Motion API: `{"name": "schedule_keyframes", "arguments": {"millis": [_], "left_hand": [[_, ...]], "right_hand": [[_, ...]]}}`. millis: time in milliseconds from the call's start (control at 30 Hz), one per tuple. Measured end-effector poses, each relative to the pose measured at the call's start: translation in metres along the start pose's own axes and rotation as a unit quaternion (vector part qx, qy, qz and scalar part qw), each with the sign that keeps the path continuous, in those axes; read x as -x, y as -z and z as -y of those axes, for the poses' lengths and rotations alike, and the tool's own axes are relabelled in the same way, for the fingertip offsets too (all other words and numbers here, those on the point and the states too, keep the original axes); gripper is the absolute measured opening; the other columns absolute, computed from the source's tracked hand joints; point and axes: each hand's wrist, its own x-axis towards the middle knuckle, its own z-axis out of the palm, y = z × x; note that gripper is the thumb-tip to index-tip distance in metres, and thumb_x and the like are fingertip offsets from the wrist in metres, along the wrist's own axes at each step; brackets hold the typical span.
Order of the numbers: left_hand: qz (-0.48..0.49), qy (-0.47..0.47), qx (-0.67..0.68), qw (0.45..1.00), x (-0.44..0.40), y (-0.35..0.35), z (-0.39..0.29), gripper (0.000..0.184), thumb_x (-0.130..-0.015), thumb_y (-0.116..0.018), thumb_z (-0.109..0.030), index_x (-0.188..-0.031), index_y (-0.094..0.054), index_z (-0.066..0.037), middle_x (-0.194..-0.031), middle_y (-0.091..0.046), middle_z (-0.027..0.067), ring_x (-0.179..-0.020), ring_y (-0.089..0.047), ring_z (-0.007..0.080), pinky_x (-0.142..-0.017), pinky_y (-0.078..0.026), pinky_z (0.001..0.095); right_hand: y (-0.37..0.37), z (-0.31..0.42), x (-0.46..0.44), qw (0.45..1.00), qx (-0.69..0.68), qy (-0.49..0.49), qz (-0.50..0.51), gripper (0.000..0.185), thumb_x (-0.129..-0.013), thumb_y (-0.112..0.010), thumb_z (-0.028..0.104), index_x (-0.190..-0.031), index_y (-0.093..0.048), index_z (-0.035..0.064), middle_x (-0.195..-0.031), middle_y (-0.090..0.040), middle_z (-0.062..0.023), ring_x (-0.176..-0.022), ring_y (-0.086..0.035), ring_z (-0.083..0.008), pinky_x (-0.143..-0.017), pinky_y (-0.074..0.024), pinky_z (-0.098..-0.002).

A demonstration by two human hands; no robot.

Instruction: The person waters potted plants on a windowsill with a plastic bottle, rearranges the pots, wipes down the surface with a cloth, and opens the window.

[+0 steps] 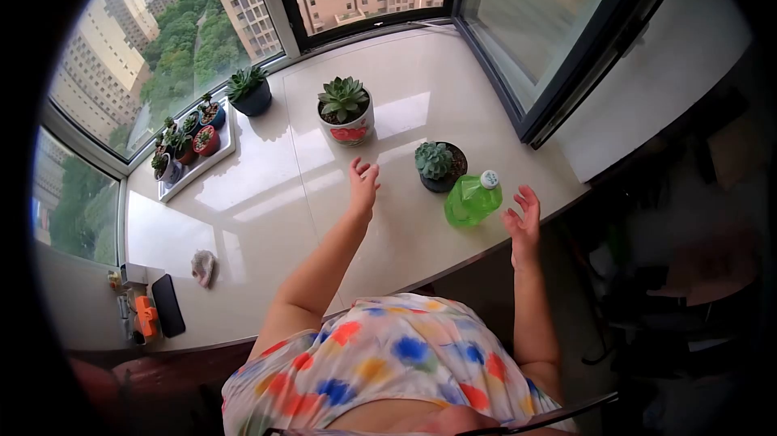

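My left hand (pixel 364 184) is raised over the white sill, its fingers apart and holding nothing. Just beyond it stands a succulent in a white pot with red markings (pixel 351 130). My right hand (pixel 524 218) is empty, fingers spread and slightly curled, to the right of a green transparent bottle (pixel 469 203) with a white cap. The bottle stands upright and partly covers a dark pot (pixel 455 167) that holds a blue-green succulent (pixel 435 160). Neither hand appears to touch the bottle or a pot.
A dark potted succulent (pixel 250 96) stands by the window, beside a white tray (pixel 230 143) of several small pots. At the left lie a crumpled cloth (pixel 203 268), a black phone (pixel 168 305) and an orange object (pixel 146 316). An open window frame (pixel 518 104) juts in at the right.
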Motion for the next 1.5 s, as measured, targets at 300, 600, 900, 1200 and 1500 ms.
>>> {"name": "schedule_keyframes", "arguments": {"millis": [300,600,900,1200,1500], "left_hand": [[-0.08,0.089,0.153,0.981,-0.06,0.019,-0.063,0.098,-0.087,-0.062,-0.06,-0.154,0.003,-0.028,-0.156,-0.022,0.01,-0.119,-0.053,0.0442,-0.089,-0.053,0.0496],[0.074,0.132,0.146,0.978,-0.119,0.063,-0.058,0.077,-0.089,-0.062,-0.049,-0.147,-0.016,-0.027,-0.157,-0.017,0.0073,-0.121,-0.047,0.0518,-0.094,-0.048,0.055],[0.033,0.108,0.161,0.981,-0.087,0.053,-0.067,0.063,-0.087,-0.063,-0.035,-0.136,-0.026,-0.022,-0.151,-0.024,0.0108,-0.127,-0.041,0.047,-0.1,-0.042,0.0535],[0.057,0.108,0.163,0.979,-0.009,0.09,-0.04,0.096,-0.088,-0.066,-0.033,-0.154,0.003,-0.025,-0.156,-0.018,0.0133,-0.123,-0.048,0.045,-0.098,-0.046,0.0503],[0.044,0.126,0.098,0.986,0.085,0.116,-0.035,0.089,-0.095,-0.061,-0.039,-0.155,0.004,-0.028,-0.156,-0.019,0.0137,-0.126,-0.048,0.0409,-0.093,-0.051,0.0496]], "right_hand": [[0.001,-0.064,-0.037,0.967,-0.02,-0.006,0.253,0.105,-0.074,-0.084,0.008,-0.154,-0.016,0.0096,-0.151,-0.032,-0.0125,-0.14,-0.033,-0.0266,-0.114,-0.0306,-0.0442],[-0.003,-0.087,-0.038,0.969,0.144,0.064,0.189,0.1,-0.068,-0.089,0.016,-0.148,-0.028,0.0094,-0.134,-0.048,-0.0145,-0.126,-0.048,-0.0299,-0.104,-0.0433,-0.045],[-0.022,-0.072,-0.012,0.979,0.159,0.041,0.125,0.09,-0.065,-0.09,0.019,-0.14,-0.041,0.0094,-0.127,-0.053,-0.0141,-0.118,-0.053,-0.031,-0.099,-0.0456,-0.0436],[-0.05,-0.072,0.006,0.973,0.112,0.02,0.2,0.085,-0.067,-0.09,0.018,-0.137,-0.044,0.0061,-0.127,-0.053,-0.0113,-0.12,-0.052,-0.0284,-0.101,-0.0429,-0.042],[-0.088,-0.065,0.008,0.964,0.084,0.036,0.25,0.089,-0.067,-0.09,0.024,-0.139,-0.042,0.0067,-0.128,-0.053,-0.0126,-0.119,-0.052,-0.0303,-0.1,-0.0433,-0.0426]]}}
